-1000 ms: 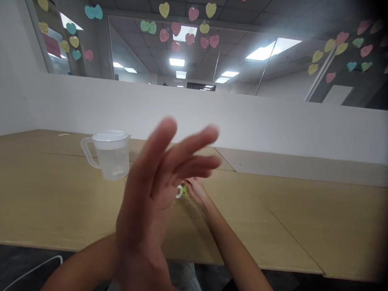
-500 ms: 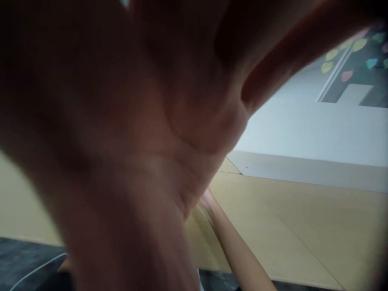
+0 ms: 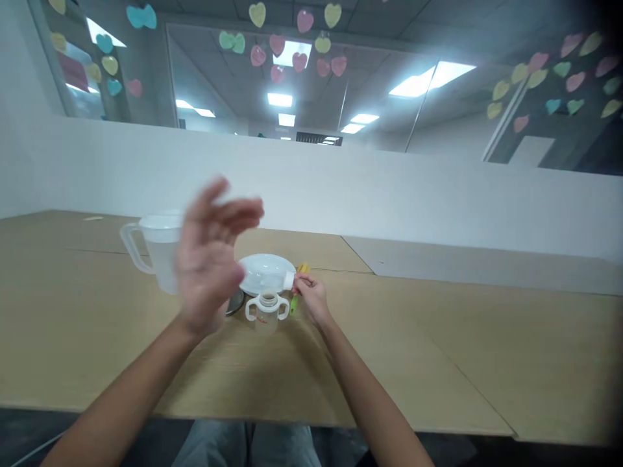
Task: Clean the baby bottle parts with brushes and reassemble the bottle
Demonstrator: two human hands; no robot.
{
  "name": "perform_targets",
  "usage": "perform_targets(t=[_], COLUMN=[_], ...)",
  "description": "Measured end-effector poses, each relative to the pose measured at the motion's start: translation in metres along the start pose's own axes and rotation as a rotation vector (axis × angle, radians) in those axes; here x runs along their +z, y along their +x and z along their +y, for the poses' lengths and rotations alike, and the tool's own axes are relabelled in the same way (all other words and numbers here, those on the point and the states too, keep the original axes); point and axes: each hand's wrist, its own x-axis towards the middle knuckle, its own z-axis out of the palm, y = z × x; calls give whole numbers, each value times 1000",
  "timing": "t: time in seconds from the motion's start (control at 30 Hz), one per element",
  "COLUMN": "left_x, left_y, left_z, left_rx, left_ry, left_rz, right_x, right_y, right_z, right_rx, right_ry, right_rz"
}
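Observation:
My left hand (image 3: pixel 209 259) is raised above the table, blurred, its fingers apart and nothing in it. Behind it stands a clear plastic pitcher (image 3: pixel 161 256) with a white lid and a handle on the left. My right hand (image 3: pixel 311 295) pinches a small white cap-like piece (image 3: pixel 289 281) at the edge of a white plate (image 3: pixel 265 263). In front of the plate, an uncovered baby bottle (image 3: pixel 267 318) with two white handles stands upright. Close to my right fingers lies a green and yellow utensil (image 3: pixel 293 305).
A dark round metal object (image 3: pixel 235 303) is partly hidden behind my left hand. The wooden table (image 3: pixel 438 363) ends just before my knees. At the back rise a white wall (image 3: pixel 389 201) and glass with heart-shaped stickers.
My left hand has moved away from in front of the camera, where its palm filled much of the view. The pitcher, plate and bottle now show.

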Motion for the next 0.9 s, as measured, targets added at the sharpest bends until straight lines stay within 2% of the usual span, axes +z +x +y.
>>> perform_targets(t=[0.07,0.13,0.2,0.23,0.3,0.43,0.5,0.53,0.57,0.67,0.73,0.9], left_x=[1,-2,-6,-8,-12,-25,-36,-42,-48,-62,-66,-59], left_y=[-11,-23,-32,-35,-37,-38,-42,-44,-47,-51,-50,-42], left_z=[-35,-74,-108,-121,-139,-157,-164,-168,-171,-180,-185,-193], left_rx=[-161,-441,-649,-702,-757,-865,-855,-834,-808,-751,-756,-806], left_ry=[179,341,277,185,44,-124,-60,56,232,733,837,867], left_rz=[-137,-321,-459,-506,-484,-244,-165,-190,-270,-618,-761,-918], right_x=[6,14,21,25,30,34,32,31,30,29,32,40], right_y=[4,9,14,16,20,33,40,43,45,51,53,56], right_z=[-5,-12,-20,-23,-27,-25,-19,-15,-12,-4,-1,0], right_rx=[-29,-57,-84,-93,-102,-103,-107,-112,-121,-174,-217,-280], right_ry=[-27,-53,-99,-130,-196,-335,-452,-523,-603,-861,-1017,-1269], right_rz=[-7,-33,-67,-83,-109,-129,-132,-134,-141,-193,-241,-350])
